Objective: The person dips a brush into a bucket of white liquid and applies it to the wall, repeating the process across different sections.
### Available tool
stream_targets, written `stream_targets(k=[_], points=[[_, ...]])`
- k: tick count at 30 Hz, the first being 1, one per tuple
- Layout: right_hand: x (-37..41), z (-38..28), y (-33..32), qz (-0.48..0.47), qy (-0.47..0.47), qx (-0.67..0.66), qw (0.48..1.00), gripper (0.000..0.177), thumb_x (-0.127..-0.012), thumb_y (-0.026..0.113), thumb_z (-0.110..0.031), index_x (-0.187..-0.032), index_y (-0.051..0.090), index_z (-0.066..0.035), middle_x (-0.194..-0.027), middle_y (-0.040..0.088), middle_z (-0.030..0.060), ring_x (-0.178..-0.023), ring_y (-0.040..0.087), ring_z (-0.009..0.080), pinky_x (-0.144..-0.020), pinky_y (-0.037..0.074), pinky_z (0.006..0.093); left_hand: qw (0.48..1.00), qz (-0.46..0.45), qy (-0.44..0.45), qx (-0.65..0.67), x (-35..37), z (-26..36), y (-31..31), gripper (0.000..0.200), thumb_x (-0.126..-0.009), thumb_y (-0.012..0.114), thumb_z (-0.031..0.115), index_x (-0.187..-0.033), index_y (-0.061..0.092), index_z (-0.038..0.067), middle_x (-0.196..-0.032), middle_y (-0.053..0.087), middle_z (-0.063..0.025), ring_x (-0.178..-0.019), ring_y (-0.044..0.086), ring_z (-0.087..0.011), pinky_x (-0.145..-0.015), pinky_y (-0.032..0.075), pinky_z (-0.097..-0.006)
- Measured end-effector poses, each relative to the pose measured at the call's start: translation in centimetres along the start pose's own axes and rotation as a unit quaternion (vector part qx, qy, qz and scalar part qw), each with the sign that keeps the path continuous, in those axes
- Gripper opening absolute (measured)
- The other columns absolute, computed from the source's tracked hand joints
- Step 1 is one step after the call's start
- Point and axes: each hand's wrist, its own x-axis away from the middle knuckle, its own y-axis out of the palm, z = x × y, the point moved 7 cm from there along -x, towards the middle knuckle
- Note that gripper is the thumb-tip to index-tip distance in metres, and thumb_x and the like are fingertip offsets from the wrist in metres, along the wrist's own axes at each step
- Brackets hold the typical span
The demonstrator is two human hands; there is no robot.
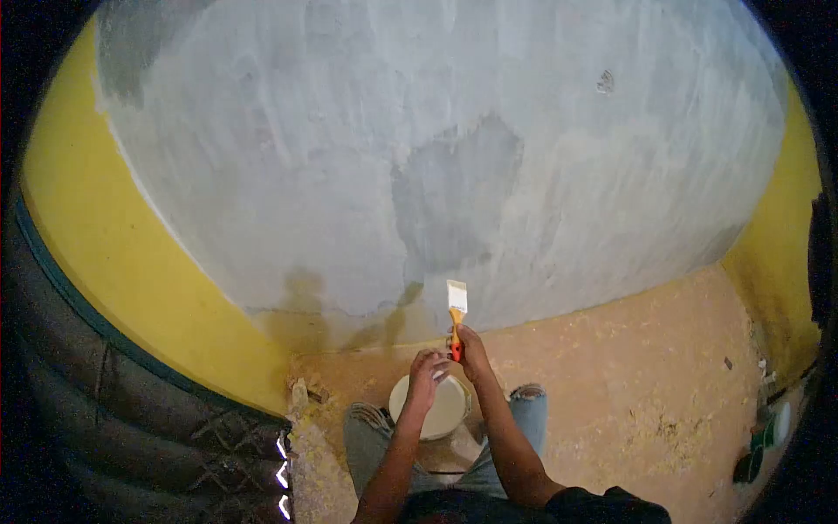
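Note:
My right hand (472, 355) is closed around the handle of a paintbrush (456, 316). The brush points up toward the wall, its flat bristles coated in cream-white paint, its handle orange-yellow with a red end. Close beside the handle's red end is my left hand (427, 370), its fingers loosely bent and apart, with nothing showing in them. Below both hands, between my knees, stands a round bucket (447, 409) of cream-white paint. My left forearm and hand cover part of it.
Ahead rises a grey wall (332, 192) with a darker patch (454, 196) in its middle. Yellow walls flank it at left (87, 175) and right (781, 262). Paint-flecked floor (611, 375) stretches right, with a green container (768, 432) at its edge. A dark slatted shutter (148, 393) stands left.

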Motion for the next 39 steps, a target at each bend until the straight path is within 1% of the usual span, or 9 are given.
stream_targets(k=[6, 15, 20, 24, 30, 33, 35, 37, 39], points=[[1.9, -2.4, 1.0, -0.016, 0.038, 0.079, 0.996, 0.032, -0.094, 0.053, -0.039, -0.103, 0.062, -0.010, -0.087, 0.059, 0.0004, -0.071, 0.057, 0.0114, -0.060, 0.049, 0.0264, 0.999, -0.018, -0.005, 0.031, 0.8, 1.2, 3.3, 0.025, -0.088, 0.061, 0.022, -0.108, 0.052, 0.011, -0.099, 0.062, -0.0068, -0.091, 0.061, -0.0207, -0.083, 0.051, -0.0395], [3.0, -4.9, 1.0, -0.038, 0.069, 0.125, 0.989, 0.033, -0.093, 0.055, -0.036, -0.109, 0.064, -0.008, -0.085, 0.061, 0.0018, -0.072, 0.058, 0.0108, -0.055, 0.045, 0.0232, 0.997, -0.064, -0.043, 0.012, -0.1, 1.4, 6.9, 0.026, -0.089, 0.061, 0.013, -0.113, 0.054, 0.007, -0.100, 0.062, -0.0059, -0.087, 0.062, -0.0205, -0.071, 0.053, -0.0330], [4.3, -6.8, 0.5, -0.032, 0.037, 0.136, 0.989, 0.043, -0.098, 0.039, -0.039, -0.111, 0.063, -0.007, -0.080, 0.059, 0.0026, -0.069, 0.055, 0.0108, -0.054, 0.043, 0.0237, 0.999, -0.036, -0.012, 0.004, 0.5, 0.6, 8.9, 0.028, -0.091, 0.057, 0.009, -0.118, 0.053, 0.004, -0.099, 0.062, -0.0078, -0.087, 0.061, -0.0188, -0.071, 0.052, -0.0321], [1.3, -1.3, -4.9, -0.052, 0.085, 0.103, 0.990, 0.038, -0.098, 0.038, -0.035, -0.106, 0.062, -0.006, -0.073, 0.054, 0.0036, -0.062, 0.052, 0.0129, -0.053, 0.043, 0.0253, 0.999, -0.019, -0.018, 0.024, 0.1, -1.6, 7.8, 0.026, -0.092, 0.055, 0.009, -0.118, 0.051, 0.005, -0.098, 0.061, -0.0092, -0.087, 0.060, -0.0190, -0.075, 0.051, -0.0335], [3.7, 7.9, -14.6, 0.071, 0.207, 0.076, 0.973, 0.031, -0.093, 0.054, -0.033, -0.103, 0.060, -0.004, -0.072, 0.058, 0.0037, -0.066, 0.059, 0.0178, -0.057, 0.047, 0.0291, 0.997, 0.039, -0.009, 0.067, 0.7, -3.2, 8.2, 0.023, -0.093, 0.055, 0.009, -0.115, 0.050, 0.002, -0.096, 0.060, -0.0106, -0.081, 0.060, -0.0195, -0.076, 0.052, -0.0336], [3.8, 19.0, -20.5, 0.014, 0.258, 0.100, 0.961, 0.029, -0.092, 0.055, -0.031, -0.103, 0.061, -0.004, -0.069, 0.060, 0.0073, -0.063, 0.060, 0.0237, -0.057, 0.048, 0.0340, 0.998, 0.044, -0.011, 0.052, 0.7, -3.3, 7.0, 0.024, -0.093, 0.056, 0.011, -0.115, 0.050, 0.002, -0.096, 0.061, -0.0100, -0.080, 0.060, -0.0184, -0.074, 0.051, -0.0325], [3.1, 20.6, -20.0, -0.092, -0.031, 0.491, 0.866, 0.037, -0.094, 0.047, -0.037, -0.099, 0.058, -0.002, -0.071, 0.058, 0.0092, -0.043, 0.050, 0.0201, -0.044, 0.046, 0.0381, 0.998, 0.034, -0.014, 0.049, 1.2, -2.5, 7.0, 0.025, -0.093, 0.056, 0.011, -0.116, 0.050, 0.002, -0.096, 0.061, -0.0098, -0.080, 0.059, -0.0180, -0.074, 0.051, -0.0318], [4.0, 19.5, -18.7, -0.109, 0.094, 0.543, 0.827, 0.040, -0.094, 0.048, -0.039, -0.107, 0.058, -0.003, -0.081, 0.063, 0.0115, -0.054, 0.059, 0.0211, -0.048, 0.051, 0.0377, 0.998, 0.026, -0.020, 0.045, 0.4, -2.2, 7.3, 0.026, -0.093, 0.056, 0.011, -0.117, 0.050, 0.002, -0.097, 0.061, -0.0097, -0.080, 0.059, -0.0176, -0.073, 0.051, -0.0311], [6.5, 19.8, -15.0, -0.338, -0.060, 0.578, 0.740, 0.029, -0.093, 0.052, -0.027, -0.104, 0.062, -0.003, -0.076, 0.064, 0.0138, -0.068, 0.062, 0.0315, -0.067, 0.050, 0.0401, 0.999, 0.027, -0.015, 0.024, -0.1, -2.6, 7.0, 0.027, -0.093, 0.055, 0.011, -0.118, 0.049, 0.003, -0.096, 0.061, -0.0089, -0.080, 0.059, -0.0167, -0.072, 0.050, -0.0304]])
